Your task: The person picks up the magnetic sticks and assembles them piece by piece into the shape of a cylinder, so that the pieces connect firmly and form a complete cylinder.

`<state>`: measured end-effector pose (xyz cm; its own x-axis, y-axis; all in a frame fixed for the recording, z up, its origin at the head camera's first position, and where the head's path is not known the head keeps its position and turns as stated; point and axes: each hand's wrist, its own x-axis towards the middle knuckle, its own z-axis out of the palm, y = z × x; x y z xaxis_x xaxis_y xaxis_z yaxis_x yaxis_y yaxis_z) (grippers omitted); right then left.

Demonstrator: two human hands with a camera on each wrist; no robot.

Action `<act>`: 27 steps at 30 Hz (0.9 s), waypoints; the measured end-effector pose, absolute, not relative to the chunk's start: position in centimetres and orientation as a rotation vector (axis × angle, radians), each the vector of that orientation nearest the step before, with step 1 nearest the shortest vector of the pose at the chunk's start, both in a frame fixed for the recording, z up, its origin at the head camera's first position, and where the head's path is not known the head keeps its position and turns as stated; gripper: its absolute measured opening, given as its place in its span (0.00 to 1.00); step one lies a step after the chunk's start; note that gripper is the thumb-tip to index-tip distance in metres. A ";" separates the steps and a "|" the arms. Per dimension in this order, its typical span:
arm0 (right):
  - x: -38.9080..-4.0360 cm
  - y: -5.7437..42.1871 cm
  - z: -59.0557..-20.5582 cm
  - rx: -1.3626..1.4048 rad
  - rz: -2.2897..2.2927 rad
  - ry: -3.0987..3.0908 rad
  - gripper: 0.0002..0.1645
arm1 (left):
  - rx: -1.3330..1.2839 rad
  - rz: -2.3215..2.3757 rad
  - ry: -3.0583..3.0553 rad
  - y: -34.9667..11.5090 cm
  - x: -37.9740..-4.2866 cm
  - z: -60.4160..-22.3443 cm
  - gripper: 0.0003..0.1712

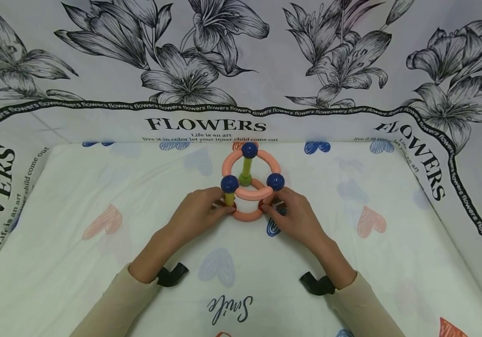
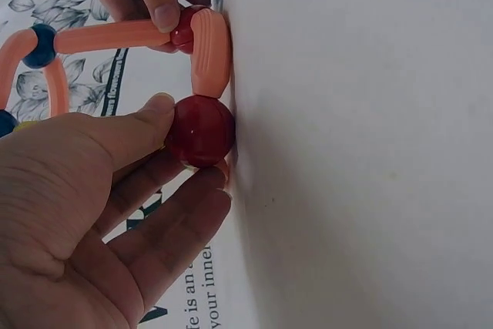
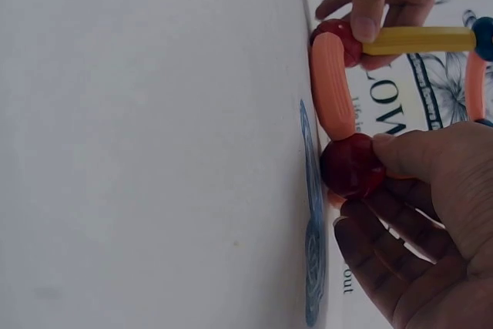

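A two-tier frame of balls and rods stands on the cloth before me. Its top ring joins orange curved rods [image 1: 254,194] with three blue balls [image 1: 249,150]. Beneath it, a lower orange ring [image 1: 247,216] links two red balls in front and a green ball [image 1: 245,180] behind. Between the tiers run a yellow rod [image 1: 230,199] at left, a yellow-green rod [image 1: 247,166] at the back and an orange rod [image 3: 476,86] at right. My left hand [image 1: 199,208] pinches the left red ball [image 2: 202,131]; my right hand [image 1: 295,213] pinches the right red ball [image 3: 353,166].
A white cloth [image 1: 148,234] printed with hearts and the word Smile covers the surface. Behind and at both sides hangs a flower-printed fabric [image 1: 207,124]. Black angled pieces [image 1: 173,274] show beside both wrists.
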<state>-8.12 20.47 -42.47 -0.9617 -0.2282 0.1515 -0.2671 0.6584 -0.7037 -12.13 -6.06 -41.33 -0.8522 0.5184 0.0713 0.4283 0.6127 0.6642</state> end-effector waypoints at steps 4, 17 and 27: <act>-8.1 20.4 -42.5 0.417 1.195 -2.824 0.08 | 0.807 1.080 2.684 -6.2 -12.2 -41.4 0.07; -8.2 20.5 -43.0 0.450 1.195 -2.807 0.07 | 0.808 1.124 2.636 -6.4 -12.4 -41.7 0.07; -8.2 20.5 -42.9 0.463 1.150 -2.788 0.09 | 0.812 1.121 2.668 -6.1 -12.5 -41.9 0.08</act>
<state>-8.19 20.47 -42.95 -0.9500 -0.2427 0.1965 -0.3107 0.6704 -0.6738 -12.47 -6.14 -41.87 -0.8455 0.5279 0.0803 0.4268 0.5777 0.6958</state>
